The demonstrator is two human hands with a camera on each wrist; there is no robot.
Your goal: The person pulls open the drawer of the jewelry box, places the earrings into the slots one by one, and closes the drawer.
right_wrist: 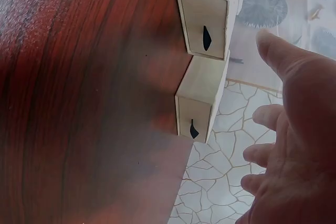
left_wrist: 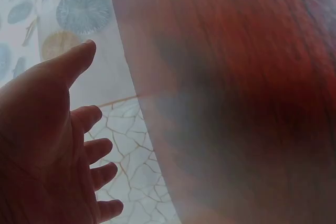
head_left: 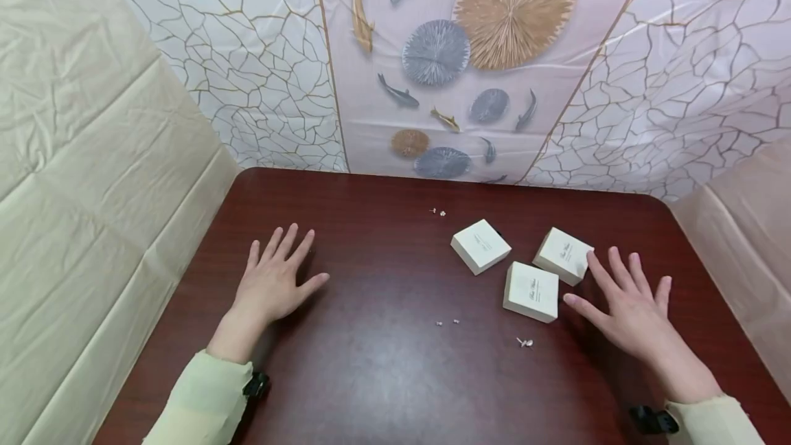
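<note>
Three boxes (head_left: 531, 292) lie left of the right hand (head_left: 636, 321).

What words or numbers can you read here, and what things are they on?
Front box: dark curly writing on top, maybe "Best Wishes", but too blurred to be sure; the tiny print beside it can't be read.
Back right box: similar dark writing on top, too blurred to read surely.
Left box: faint writing on top, too small to read.
No numbers can be read anywhere.

Both sleeves (head_left: 199, 400) are pale greenish-cream, with a small black device (head_left: 256, 384) at each cuff (head_left: 227, 364).
</note>
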